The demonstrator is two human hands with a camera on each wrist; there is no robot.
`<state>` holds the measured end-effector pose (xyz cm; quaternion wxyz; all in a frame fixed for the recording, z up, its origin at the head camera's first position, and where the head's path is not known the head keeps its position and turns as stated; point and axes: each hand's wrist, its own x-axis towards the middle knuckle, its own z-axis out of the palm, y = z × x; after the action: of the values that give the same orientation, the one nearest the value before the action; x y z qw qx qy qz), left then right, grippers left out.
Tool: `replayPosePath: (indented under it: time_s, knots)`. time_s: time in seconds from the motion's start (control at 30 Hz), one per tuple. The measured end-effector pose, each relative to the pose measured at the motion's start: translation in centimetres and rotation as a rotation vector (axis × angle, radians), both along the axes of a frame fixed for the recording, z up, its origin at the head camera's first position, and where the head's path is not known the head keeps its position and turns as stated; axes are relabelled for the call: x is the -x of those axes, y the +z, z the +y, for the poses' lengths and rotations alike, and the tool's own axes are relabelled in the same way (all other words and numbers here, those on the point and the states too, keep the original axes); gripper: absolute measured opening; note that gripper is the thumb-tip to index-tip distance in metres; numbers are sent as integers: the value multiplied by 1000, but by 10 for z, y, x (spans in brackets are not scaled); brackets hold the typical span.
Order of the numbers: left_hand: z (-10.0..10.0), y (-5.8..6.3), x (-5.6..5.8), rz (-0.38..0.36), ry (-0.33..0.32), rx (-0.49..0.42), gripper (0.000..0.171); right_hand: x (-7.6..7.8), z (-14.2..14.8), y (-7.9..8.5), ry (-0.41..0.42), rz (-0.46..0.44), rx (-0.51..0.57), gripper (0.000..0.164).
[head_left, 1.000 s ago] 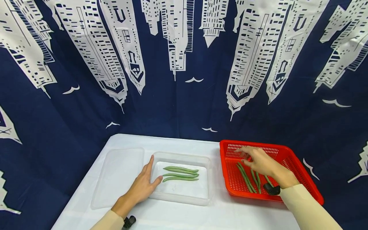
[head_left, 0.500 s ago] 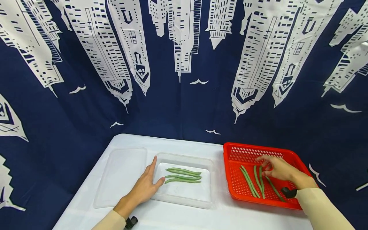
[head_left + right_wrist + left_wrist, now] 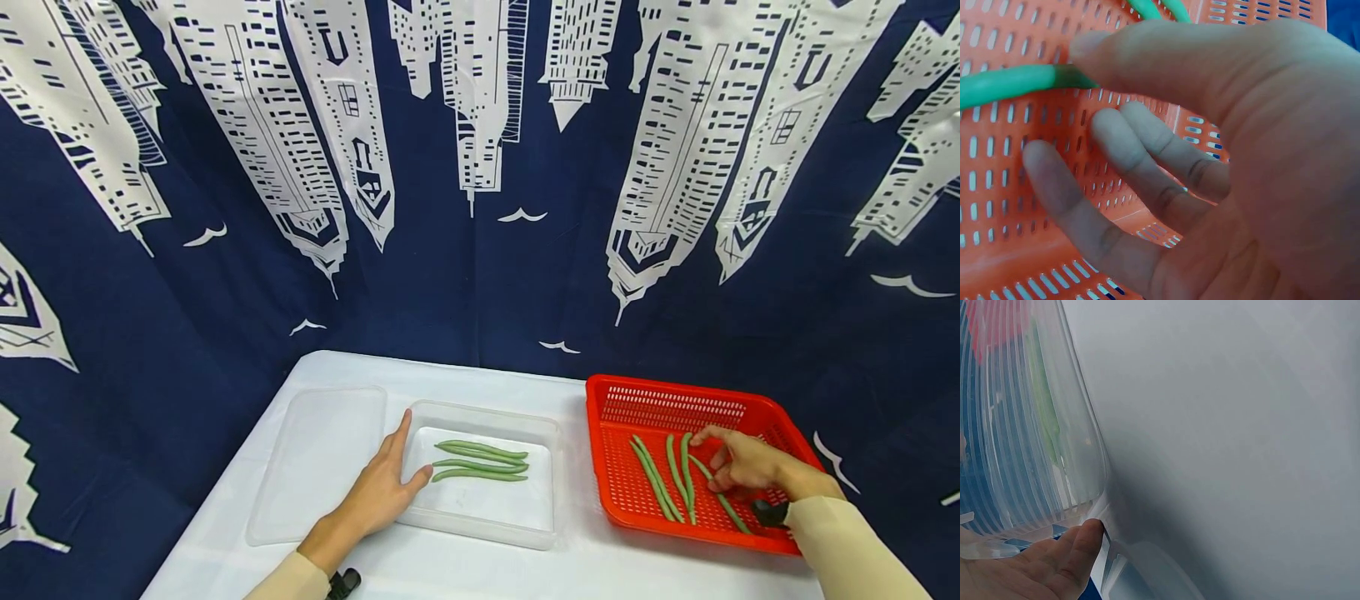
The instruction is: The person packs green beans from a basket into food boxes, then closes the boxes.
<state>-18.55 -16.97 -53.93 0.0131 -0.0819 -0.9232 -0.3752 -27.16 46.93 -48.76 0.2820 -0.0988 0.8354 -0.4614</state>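
My left hand (image 3: 375, 490) rests with straight fingers against the left side of a clear plastic food container (image 3: 476, 529). Its fingertips lie right at the container's edge in the left wrist view. Inside the container, several green beans (image 3: 480, 451) lie side by side, lengthwise. My right hand (image 3: 753, 463) is down inside a red perforated basket (image 3: 678, 387), fingers bent and apart. In the right wrist view the thumb overlaps the end of a green bean (image 3: 1007, 85), while the other fingers stand apart from it. Several more beans (image 3: 652, 479) lie left of this hand.
A flat translucent lid (image 3: 318, 467) lies on the white tabletop (image 3: 442, 575), left of the container. Behind the table hangs a dark blue curtain (image 3: 420, 317) printed with white buildings. The basket stands to the right of the container, with a gap between them.
My right hand has moved right and nearer to me within the basket, down to the rightmost bean. The left hand stays at the container, and the head view has shifted slightly.
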Motion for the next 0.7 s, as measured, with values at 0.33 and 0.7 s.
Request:
replayPosePath:
  time_s: [0.33,0.7]
  knots:
    - [1,-2,-1,-9,-1,-14,103,-7,-4,-6,60,39,-117,56]
    - [0,0,0,-3,-2,-12,103,-7,-3,-6,34,95,-161,56]
